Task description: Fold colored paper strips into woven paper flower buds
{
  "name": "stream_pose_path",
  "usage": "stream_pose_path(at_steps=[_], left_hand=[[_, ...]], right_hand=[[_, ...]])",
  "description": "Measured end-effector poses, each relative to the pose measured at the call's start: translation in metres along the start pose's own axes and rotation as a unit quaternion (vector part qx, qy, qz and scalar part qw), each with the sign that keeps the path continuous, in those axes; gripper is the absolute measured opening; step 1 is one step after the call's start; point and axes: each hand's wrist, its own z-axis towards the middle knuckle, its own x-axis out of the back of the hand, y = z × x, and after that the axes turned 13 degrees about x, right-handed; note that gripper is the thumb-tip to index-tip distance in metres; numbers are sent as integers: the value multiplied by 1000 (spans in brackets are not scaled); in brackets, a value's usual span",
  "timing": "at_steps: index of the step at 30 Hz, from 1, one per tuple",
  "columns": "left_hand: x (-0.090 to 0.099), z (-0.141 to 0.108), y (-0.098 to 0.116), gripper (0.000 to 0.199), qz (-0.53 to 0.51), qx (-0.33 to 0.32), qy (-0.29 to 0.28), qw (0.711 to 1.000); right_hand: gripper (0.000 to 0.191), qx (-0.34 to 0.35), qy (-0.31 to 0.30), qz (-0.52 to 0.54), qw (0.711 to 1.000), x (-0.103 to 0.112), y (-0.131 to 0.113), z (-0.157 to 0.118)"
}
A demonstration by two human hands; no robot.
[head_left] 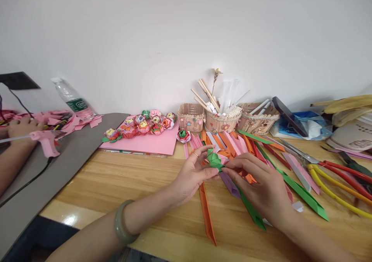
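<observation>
Between my two hands, above the wooden table, is a small green folded-paper flower (215,159). My left hand (193,169) grips it from the left, with the thumb below and the fingers curled behind. On the right side my right hand (257,180) pinches its lower edge between thumb and fingertips; the exact spot is partly hidden. Folded paper strips lie under and around my hands: an orange strip (207,217), a green strip (303,194) and several pink, purple and red ones. A finished paper flower (183,135) sits just behind my left hand.
Several paper flowers (143,127) rest on a pink sheet (145,143). Three decorated baskets, one a left basket (191,116), stand along the wall. Red-handled and yellow-handled scissors (315,162) lie right. At left are a co-worker's hand (24,128), a pink glue gun (48,143) and a bottle (71,97).
</observation>
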Motion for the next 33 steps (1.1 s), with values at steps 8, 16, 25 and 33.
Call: stream_pose_path(at_steps=[8,16,25,33], left_hand=[[4,1,-1,47,-27,-3,-39,999],[6,1,2,35,-47,36,-101,993],[7,2,1,31,-55,46,-129,989],[5,2,1,32,-42,52,-114,991]], right_hand=[[22,235,-36,-191,952,8,-6,-8],[32,120,58,-78,988,10,-2,-10],[14,-14,56,46,997,5,1,-1],[5,-100,47,102,989,5,-1,0]])
